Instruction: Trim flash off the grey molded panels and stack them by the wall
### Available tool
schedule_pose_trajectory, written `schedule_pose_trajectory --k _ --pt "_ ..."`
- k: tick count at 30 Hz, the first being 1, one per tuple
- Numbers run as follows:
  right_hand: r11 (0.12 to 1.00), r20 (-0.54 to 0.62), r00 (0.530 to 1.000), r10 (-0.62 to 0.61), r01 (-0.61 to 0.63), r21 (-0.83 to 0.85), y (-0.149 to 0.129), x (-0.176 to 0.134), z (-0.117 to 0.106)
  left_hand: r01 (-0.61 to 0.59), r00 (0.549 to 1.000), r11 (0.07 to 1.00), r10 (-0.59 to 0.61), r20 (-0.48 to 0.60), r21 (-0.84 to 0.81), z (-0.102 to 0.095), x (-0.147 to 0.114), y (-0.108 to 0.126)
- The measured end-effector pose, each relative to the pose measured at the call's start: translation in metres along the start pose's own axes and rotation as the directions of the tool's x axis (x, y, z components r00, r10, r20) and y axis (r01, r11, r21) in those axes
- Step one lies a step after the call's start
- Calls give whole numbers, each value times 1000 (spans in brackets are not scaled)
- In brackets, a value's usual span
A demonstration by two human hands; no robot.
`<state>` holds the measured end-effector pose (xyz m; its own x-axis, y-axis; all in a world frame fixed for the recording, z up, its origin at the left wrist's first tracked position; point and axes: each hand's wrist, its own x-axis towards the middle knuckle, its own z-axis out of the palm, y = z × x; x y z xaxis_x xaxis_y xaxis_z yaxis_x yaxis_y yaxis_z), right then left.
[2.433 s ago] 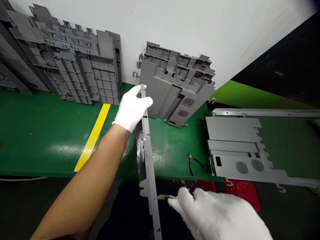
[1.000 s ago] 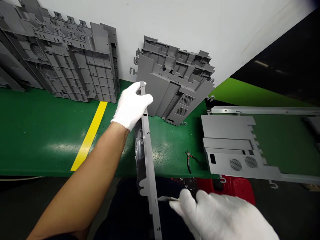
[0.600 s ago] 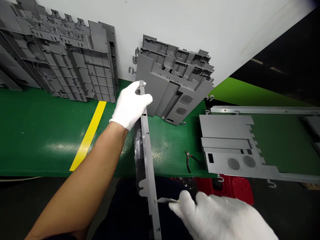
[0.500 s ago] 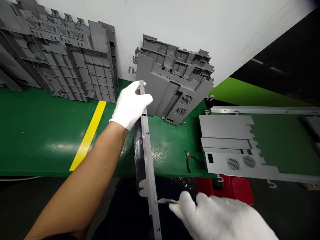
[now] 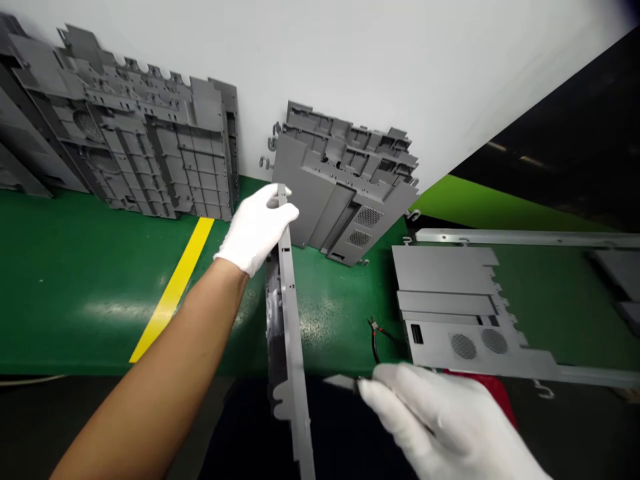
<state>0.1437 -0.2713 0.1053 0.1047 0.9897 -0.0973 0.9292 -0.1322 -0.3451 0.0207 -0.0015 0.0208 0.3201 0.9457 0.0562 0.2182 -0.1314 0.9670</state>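
A long grey moulded plastic panel point(image 5: 295, 333) stands on edge in front of me, its narrow side turned up. My left hand point(image 5: 256, 228), in a white glove, is closed around the panel's far end. My right hand point(image 5: 440, 413), also gloved, grips a knife point(image 5: 343, 382); only its pointed blade shows, and the handle is hidden in the fingers. The blade tip is to the right of the panel's edge, apart from it. A pair of black and red cutting pliers point(image 5: 375, 333) lies on the green bench beyond my right hand.
Grey panels point(image 5: 345, 180) lean upright against the white wall, with more panels point(image 5: 165, 147) at the left. Another panel point(image 5: 445, 280) lies on a railed conveyor point(image 5: 525, 237) at the right. Yellow tape point(image 5: 175, 287) crosses the green bench point(image 5: 90, 267). A red container point(image 5: 500, 393) sits below.
My right hand has moved up and away from me, and the blade has left the panel's edge. The left hand keeps its hold. The view has tilted slightly upward.
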Motion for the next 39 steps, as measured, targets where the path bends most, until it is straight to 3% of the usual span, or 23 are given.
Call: schedule_pose_trajectory --k 3,7,11,14,19,28,39 --pt "983 19 994 107 -108 145 7 30 -7 -15 999 1000 16 37 -16 -10 12 0" --pt "980 29 1000 -3 -3 199 11 88 -13 -24 996 989 35 76 -146 -17 27 -3" --pt "991 11 993 -114 114 -64 10 150 -10 0 986 959 46 159 -282 -15 31 -3" --pt "947 4 996 -93 90 -310 6 178 -6 34 986 957 16 169 -289 -14 27 -1" --pt "865 24 999 -40 47 -500 -7 183 -10 83 985 938 -25 173 -337 -15 24 1" --pt "810 51 998 24 11 -587 -15 180 -16 89 983 938 -28 181 -336 -4 25 1" --pt "780 58 998 -24 55 -623 -21 173 -21 55 987 956 -9 158 -289 -3 24 5"
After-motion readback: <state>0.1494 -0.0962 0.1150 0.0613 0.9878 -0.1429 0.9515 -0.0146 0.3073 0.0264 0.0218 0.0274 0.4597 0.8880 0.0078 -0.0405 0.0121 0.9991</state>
